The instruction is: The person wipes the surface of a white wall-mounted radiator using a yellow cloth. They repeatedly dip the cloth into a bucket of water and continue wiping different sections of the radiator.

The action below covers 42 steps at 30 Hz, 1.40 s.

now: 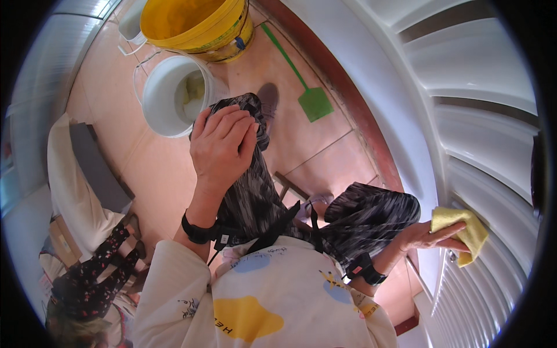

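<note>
My left hand [224,143] rests palm down over my knee in dark patterned trousers, fingers close together, with nothing seen in it. At the right, my right hand [435,238] holds a folded yellow cloth [472,232] against or close before a white slatted panel [491,287]; whether the cloth touches it cannot be told. Just beyond my left hand stands a white bucket [152,100], and a yellowish cloth [195,90] lies inside it.
A large yellow bucket [237,39] and another white container [130,21] stand at the top. A green fly swatter [315,104] lies on the tiled floor by the red skirting [378,143]. Another person in flowered trousers [91,278] is at lower left, beside a cloth-draped grey object [93,161].
</note>
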{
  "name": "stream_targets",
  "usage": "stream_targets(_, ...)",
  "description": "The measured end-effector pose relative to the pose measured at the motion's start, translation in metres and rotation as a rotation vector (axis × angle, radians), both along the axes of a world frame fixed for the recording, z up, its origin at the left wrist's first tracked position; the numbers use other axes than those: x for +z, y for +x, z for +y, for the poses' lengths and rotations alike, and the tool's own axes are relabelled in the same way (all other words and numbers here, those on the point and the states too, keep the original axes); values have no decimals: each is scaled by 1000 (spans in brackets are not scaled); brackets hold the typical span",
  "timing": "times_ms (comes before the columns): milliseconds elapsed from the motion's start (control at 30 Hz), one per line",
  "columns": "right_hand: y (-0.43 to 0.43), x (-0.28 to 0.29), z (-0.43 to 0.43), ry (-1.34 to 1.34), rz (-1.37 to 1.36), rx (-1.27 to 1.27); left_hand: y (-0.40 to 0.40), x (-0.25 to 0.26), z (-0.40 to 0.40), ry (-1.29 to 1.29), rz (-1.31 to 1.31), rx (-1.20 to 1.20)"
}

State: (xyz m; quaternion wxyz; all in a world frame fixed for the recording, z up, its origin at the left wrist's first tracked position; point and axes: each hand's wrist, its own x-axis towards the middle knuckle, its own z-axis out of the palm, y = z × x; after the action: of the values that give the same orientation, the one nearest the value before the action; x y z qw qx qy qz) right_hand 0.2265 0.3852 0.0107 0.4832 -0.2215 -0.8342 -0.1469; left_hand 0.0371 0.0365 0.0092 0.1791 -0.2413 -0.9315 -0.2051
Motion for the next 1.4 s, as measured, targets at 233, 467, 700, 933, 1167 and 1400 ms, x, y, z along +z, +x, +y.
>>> stream_targets(233, 5, -2, -17, -148, -63, 4, 0, 1, -1, 48, 43, -36)
stream_targets(467, 28, 16, -35, -493, 63, 231, 14, -14, -3, -35, 82, -36)
stream_targets(700, 77, 51, -42, -1043, 651, 123, 15, -21, 11, -137, 144, -79)
stream_targets(933, 122, 90, 0, -280, 1059, 184, 18, -28, 4, -175, 154, -62)
stream_targets(1167, 69, 55, 3, -275, 46, -21, 24, -29, 11, -214, 116, -71)
stream_targets(1400, 62, 141, 34, -5, 120, -39, 21, -29, 19, -154, 121, -79)
